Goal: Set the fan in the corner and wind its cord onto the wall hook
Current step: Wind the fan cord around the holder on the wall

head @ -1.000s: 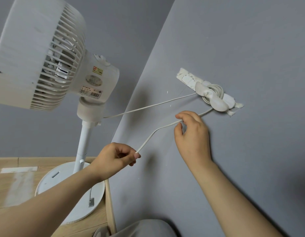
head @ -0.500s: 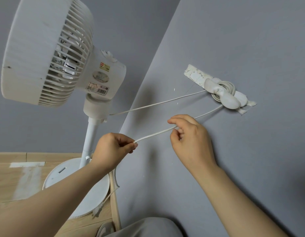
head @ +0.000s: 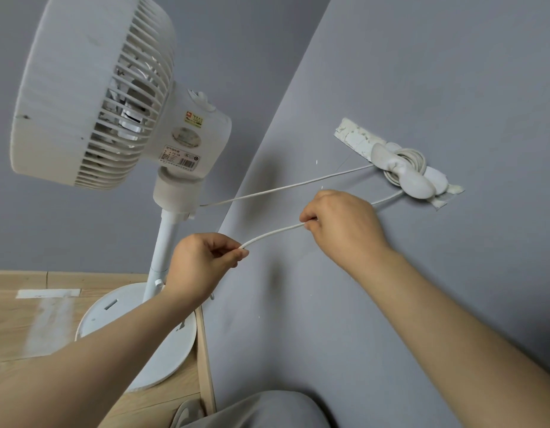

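Note:
A white pedestal fan [head: 91,97] stands in the corner on its round base [head: 94,319]. Its white cord [head: 273,233] runs from the fan's neck to a white wall hook [head: 403,177] on the grey wall, where a few loops are wound. The free end comes back from the hook through my right hand [head: 344,223], pinched between thumb and fingers. It spans to my left hand [head: 205,257], which pinches it lower left. The stretch between the hands is nearly taut.
The hook sits on a patch of peeling white tape or paint [head: 357,139]. A wooden floor [head: 17,325] with a tape strip lies at the left, and a wood skirting edge [head: 205,359] meets the wall. My grey-clad knee [head: 261,412] shows at the bottom.
The cord between my hands has straightened and shortened. My right hand slid down the cord away from the hook, and my left hand rose slightly. The view has shifted a little.

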{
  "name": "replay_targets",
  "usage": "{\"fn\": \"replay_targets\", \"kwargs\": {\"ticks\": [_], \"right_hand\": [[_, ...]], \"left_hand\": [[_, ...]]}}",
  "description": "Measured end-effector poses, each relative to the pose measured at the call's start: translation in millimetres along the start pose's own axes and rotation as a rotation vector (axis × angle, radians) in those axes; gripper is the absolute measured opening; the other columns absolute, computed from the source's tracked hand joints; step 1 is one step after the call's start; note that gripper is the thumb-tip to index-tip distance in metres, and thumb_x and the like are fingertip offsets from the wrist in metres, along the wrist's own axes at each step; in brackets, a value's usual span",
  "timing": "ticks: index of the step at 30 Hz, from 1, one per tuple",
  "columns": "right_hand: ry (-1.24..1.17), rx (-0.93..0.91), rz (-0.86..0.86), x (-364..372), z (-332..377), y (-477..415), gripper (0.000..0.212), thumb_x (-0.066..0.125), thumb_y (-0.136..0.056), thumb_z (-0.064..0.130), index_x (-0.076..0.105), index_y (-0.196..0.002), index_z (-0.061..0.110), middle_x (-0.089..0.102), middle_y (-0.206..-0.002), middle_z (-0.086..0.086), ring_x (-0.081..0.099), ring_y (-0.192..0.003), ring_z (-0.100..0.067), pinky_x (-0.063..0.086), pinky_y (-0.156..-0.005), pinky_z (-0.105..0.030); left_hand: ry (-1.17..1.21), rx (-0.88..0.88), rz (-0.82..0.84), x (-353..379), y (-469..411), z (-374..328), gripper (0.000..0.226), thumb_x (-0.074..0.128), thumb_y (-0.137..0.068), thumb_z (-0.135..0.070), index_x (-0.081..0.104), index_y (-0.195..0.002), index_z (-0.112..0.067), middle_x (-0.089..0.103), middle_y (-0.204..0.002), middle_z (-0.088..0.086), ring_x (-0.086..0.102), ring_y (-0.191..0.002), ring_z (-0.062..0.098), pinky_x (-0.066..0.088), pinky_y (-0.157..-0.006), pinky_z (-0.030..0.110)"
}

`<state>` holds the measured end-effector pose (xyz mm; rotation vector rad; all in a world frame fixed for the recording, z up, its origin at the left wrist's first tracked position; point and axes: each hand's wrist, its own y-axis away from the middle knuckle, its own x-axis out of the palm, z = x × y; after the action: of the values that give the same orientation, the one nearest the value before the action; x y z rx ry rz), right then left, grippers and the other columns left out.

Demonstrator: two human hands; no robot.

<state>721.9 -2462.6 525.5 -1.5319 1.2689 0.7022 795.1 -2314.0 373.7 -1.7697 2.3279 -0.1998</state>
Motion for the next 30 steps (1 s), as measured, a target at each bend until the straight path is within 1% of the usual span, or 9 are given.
{"fn": "replay_targets", "kwargs": {"ticks": [2, 5, 9, 12, 15, 19, 22, 25, 30], "right_hand": [[0.064, -0.038, 0.002, -1, -2, -12, 0.023, 0.053, -0.089, 0.012, 0.070, -0.101, 0.023, 0.061, -0.106, -0.001, 0.060, -0.099, -0.026, 0.043, -0.072, -0.030], [0.147, -0.102, 0.009, -5, -3, -28, 0.022, 0.052, -0.088, 0.007, 0.067, -0.099, 0.019, 0.059, -0.102, -0.004, 0.060, -0.091, -0.029, 0.036, -0.064, -0.029], [0.149, -0.167, -0.014, -17, -4, -45, 0.021, 0.048, -0.092, 0.009, 0.063, -0.103, 0.018, 0.062, -0.099, -0.007, 0.059, -0.089, -0.031, 0.037, -0.066, -0.032], [0.147, -0.174, -0.015, -26, -6, -53, 0.018, 0.047, -0.093, 0.011, 0.062, -0.101, 0.015, 0.063, -0.096, -0.009, 0.058, -0.089, -0.032, 0.041, -0.067, -0.034], [0.125, -0.160, 0.001, -33, -11, -63, 0.017, 0.047, -0.093, 0.014, 0.063, -0.101, 0.012, 0.064, -0.096, -0.012, 0.058, -0.089, -0.033, 0.048, -0.074, -0.039], [0.085, -0.108, 0.004, -42, -20, -75, 0.016, 0.051, -0.091, 0.013, 0.066, -0.097, 0.012, 0.067, -0.089, -0.013, 0.059, -0.088, -0.033, 0.050, -0.077, -0.042], [0.089, -0.120, 0.049, -50, -20, -81, 0.016, 0.052, -0.090, 0.010, 0.067, -0.096, 0.011, 0.069, -0.084, -0.014, 0.060, -0.089, -0.032, 0.049, -0.079, -0.040], [0.089, -0.099, 0.057, -61, -22, -90, 0.016, 0.053, -0.088, 0.008, 0.068, -0.095, 0.010, 0.068, -0.088, -0.016, 0.063, -0.087, -0.033, 0.050, -0.079, -0.037], [0.013, -0.042, 0.085, -74, -41, -101, 0.013, 0.055, -0.087, 0.006, 0.066, -0.087, 0.013, 0.067, -0.072, -0.004, 0.069, -0.070, -0.021, 0.044, -0.066, -0.026]], "left_hand": [[0.059, 0.012, 0.005, -1, 0, -1, 0.007, 0.080, -0.075, -0.022, 0.075, -0.069, -0.022, 0.071, -0.061, -0.002, 0.068, -0.061, 0.009, 0.052, -0.063, 0.020], [0.124, 0.050, 0.043, -4, 0, -5, 0.009, 0.080, -0.074, -0.016, 0.074, -0.072, -0.022, 0.072, -0.069, -0.001, 0.068, -0.064, 0.013, 0.054, -0.067, 0.022], [0.102, 0.118, 0.086, -5, -2, -4, 0.014, 0.080, -0.073, -0.013, 0.074, -0.077, -0.025, 0.073, -0.075, 0.000, 0.071, -0.072, 0.016, 0.056, -0.074, 0.022], [0.064, 0.124, 0.105, -5, -4, -1, 0.009, 0.079, -0.075, -0.013, 0.074, -0.079, -0.018, 0.073, -0.075, 0.000, 0.067, -0.070, 0.013, 0.052, -0.070, 0.017], [0.011, 0.139, 0.147, -5, -4, 1, 0.008, 0.078, -0.076, -0.015, 0.071, -0.079, -0.019, 0.072, -0.074, -0.001, 0.066, -0.069, 0.010, 0.050, -0.066, 0.012], [-0.020, 0.168, 0.168, -4, -4, 1, 0.006, 0.074, -0.080, -0.014, 0.070, -0.079, -0.018, 0.071, -0.075, -0.002, 0.067, -0.069, 0.009, 0.050, -0.066, 0.011], [-0.047, 0.227, 0.137, -3, -4, 1, 0.006, 0.070, -0.083, -0.012, 0.067, -0.082, -0.017, 0.070, -0.079, -0.006, 0.067, -0.077, 0.005, 0.047, -0.072, 0.006], [-0.028, 0.237, 0.137, -3, -3, 2, 0.006, 0.070, -0.084, -0.015, 0.065, -0.082, -0.016, 0.073, -0.083, -0.009, 0.068, -0.082, 0.001, 0.048, -0.079, 0.009], [-0.008, 0.184, 0.147, 1, -4, 3, 0.010, 0.073, -0.081, -0.017, 0.064, -0.078, -0.016, 0.073, -0.073, -0.004, 0.069, -0.072, 0.005, 0.051, -0.073, 0.013]]}}
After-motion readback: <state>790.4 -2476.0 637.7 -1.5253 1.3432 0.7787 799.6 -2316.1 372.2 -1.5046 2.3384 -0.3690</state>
